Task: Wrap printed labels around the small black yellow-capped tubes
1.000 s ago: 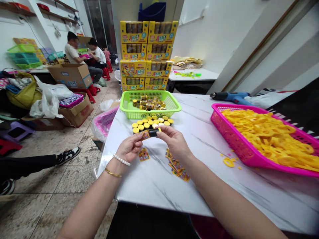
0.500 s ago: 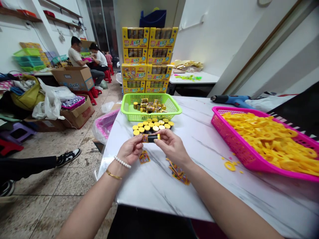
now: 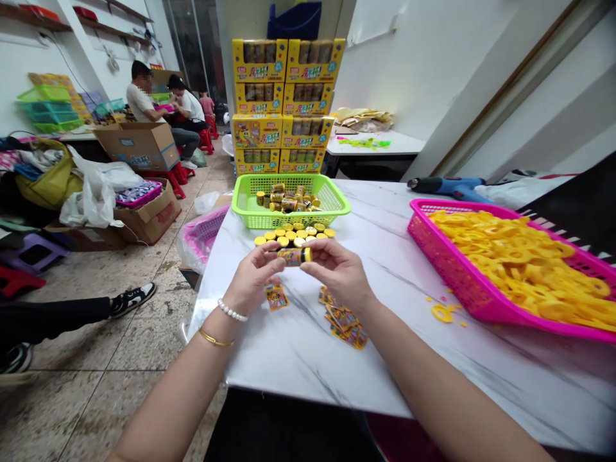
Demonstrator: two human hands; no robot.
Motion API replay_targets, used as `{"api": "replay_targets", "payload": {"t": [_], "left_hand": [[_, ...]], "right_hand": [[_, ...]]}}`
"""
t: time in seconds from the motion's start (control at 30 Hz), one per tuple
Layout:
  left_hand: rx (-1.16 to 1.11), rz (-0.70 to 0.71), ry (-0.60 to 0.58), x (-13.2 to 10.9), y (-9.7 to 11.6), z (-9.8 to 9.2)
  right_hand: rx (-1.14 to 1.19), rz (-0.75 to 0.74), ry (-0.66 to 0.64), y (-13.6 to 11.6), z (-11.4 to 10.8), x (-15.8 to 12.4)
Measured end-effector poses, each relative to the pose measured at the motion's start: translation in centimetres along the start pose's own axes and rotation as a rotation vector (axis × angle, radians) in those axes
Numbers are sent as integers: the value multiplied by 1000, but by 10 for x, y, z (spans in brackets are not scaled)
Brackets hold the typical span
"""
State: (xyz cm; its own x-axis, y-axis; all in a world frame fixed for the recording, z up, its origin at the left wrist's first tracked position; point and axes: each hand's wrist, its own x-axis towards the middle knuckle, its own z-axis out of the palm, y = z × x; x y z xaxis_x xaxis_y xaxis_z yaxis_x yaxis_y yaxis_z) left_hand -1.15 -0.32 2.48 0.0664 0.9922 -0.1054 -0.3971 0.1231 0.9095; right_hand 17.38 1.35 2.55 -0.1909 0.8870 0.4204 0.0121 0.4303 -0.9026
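Between my two hands lies a small dark cylinder with a yellow cap [image 3: 293,256], held sideways above the table, a colourful printed label around its middle. My left hand [image 3: 255,276] pinches its left end. At the capped right end, my right hand [image 3: 339,269] grips with thumb and fingers. Just beyond stand several yellow-capped cylinders [image 3: 289,235] in rows. One loose printed label [image 3: 276,298] is on the table near my left hand, and a spread pile of labels [image 3: 344,324] lies beside my right forearm.
Behind the rows sits a green basket [image 3: 240,204] with labelled cylinders. A pink basket [image 3: 433,269] of yellow plastic pieces stands right, near a blue heat gun [image 3: 452,187]. Stacked yellow boxes [image 3: 283,106] rise at the back. Seated people [image 3: 149,102] work far left; someone's shoe [image 3: 133,300] is nearby.
The label, at the cylinder's left end before, now lies around its middle. Both hands keep hold of the cylinder and the view has shifted slightly.
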Motion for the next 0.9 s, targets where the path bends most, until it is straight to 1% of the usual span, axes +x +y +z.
{"api": "replay_targets", "payload": {"t": [0.07, 0.17, 0.27, 0.37, 0.47, 0.53, 0.6, 0.7, 0.77, 0.9], "left_hand": [[32, -20, -102, 0, -2, 0], [86, 7, -133, 2, -8, -1], [135, 44, -157, 2, -11, -2], [134, 63, -160, 2, -10, -2], [60, -1, -180, 1, -6, -2], [5, -68, -181, 1, -4, -2], [-3, -101, -170, 2, -4, -3], [61, -64, -150, 6, -8, -6], [96, -36, -147, 9, -11, -8], [108, -26, -142, 9, -12, -10]], "right_hand": [[-79, -56, -78, 1, 1, 0], [-159, -113, -152, 1, 2, -1], [-212, -154, -183, -2, 2, -1], [-281, -182, -179, -8, 2, -3], [-353, -220, -140, -12, 0, -4], [-429, -292, -118, -12, -1, -4], [-493, -389, -124, -11, -3, -3], [-554, -483, -147, -9, -6, -2], [-572, -504, -154, -8, -7, -2], [-566, -515, -149, -7, -9, -2]]}}
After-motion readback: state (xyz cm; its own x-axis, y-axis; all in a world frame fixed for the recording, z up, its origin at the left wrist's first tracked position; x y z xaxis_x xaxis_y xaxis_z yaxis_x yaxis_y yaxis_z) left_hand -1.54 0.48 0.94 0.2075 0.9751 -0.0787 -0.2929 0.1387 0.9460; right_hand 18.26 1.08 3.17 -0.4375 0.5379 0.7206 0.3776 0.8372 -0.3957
